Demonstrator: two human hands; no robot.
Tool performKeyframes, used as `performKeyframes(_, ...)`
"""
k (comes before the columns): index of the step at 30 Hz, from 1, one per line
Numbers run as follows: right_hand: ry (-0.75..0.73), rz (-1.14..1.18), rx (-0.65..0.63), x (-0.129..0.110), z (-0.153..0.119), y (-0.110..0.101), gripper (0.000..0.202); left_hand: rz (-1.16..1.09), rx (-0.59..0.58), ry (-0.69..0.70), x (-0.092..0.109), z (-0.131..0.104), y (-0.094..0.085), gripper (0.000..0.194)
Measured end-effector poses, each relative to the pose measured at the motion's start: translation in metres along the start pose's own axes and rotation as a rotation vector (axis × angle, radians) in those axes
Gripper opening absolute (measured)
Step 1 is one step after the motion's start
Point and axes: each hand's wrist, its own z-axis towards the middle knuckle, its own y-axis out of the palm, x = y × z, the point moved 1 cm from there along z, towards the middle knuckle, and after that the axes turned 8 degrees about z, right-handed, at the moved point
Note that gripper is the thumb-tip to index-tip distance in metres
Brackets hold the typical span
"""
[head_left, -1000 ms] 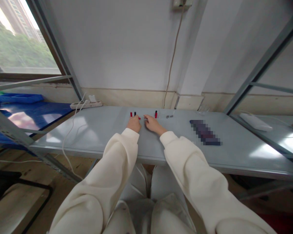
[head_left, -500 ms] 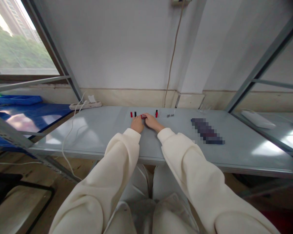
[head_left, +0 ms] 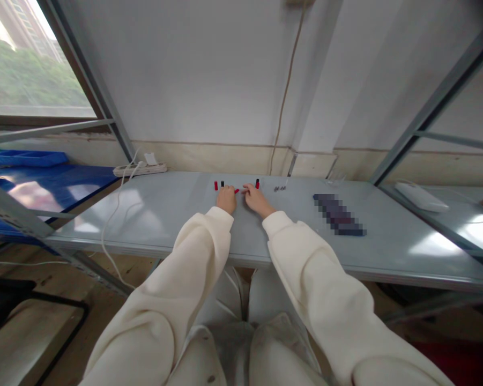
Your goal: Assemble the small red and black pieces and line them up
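2 bare hands in cream sleeves reach forward over a pale gray desk [head_left: 164, 214]. The left hand [head_left: 226, 200] is closed around a small red piece [head_left: 236, 191], whose end pokes out from the fingers on the side facing the right hand. The right hand [head_left: 258, 200] is just beside it, apart from the left, its fingers slightly parted and nothing clearly visible between them.

Just beyond the left hand, a red cylinder [head_left: 216, 185] and a black cylinder [head_left: 222, 184] stand upright side by side, the red cylinder farther left. Behind the right hand stands a red-and-black cylinder [head_left: 257, 184], black at the top. To its right lies a little group of metallic pieces [head_left: 280, 188], too small to make out.

Farther right, a dark flat object [head_left: 340, 214], blurred by pixelation, lies at a slant on the desk. Near the wall [head_left: 185, 75] are some clear items [head_left: 335, 179], hard to identify. At the back left, a white power strip [head_left: 140, 170] has a plug in it, and a white cable [head_left: 118, 209] drops over the desk's front edge. Beyond the frame at far left, a blue tray [head_left: 26, 158] sits on a blue surface [head_left: 52, 185].
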Motion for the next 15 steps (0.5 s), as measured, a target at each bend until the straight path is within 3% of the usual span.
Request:
performKeyframes(3, 0.062, -0.013, 0.127, -0.005, -0.004, -0.009, 0.027, -0.177, 0.074, -0.004, 0.002, -0.001, -0.005, 0.019)
performKeyframes(10, 0.048, 0.073, 0.343, -0.011, -0.011, -0.04, 0.052, -0.484, 0.197, 0.235, 0.019, -0.004, -0.028, 0.017)
performKeyframes(15, 0.096, 0.183, 0.453, -0.002, -0.014, -0.054, 0.051, -0.565, 0.212, 0.205, 0.031, -0.001, -0.037, 0.017)
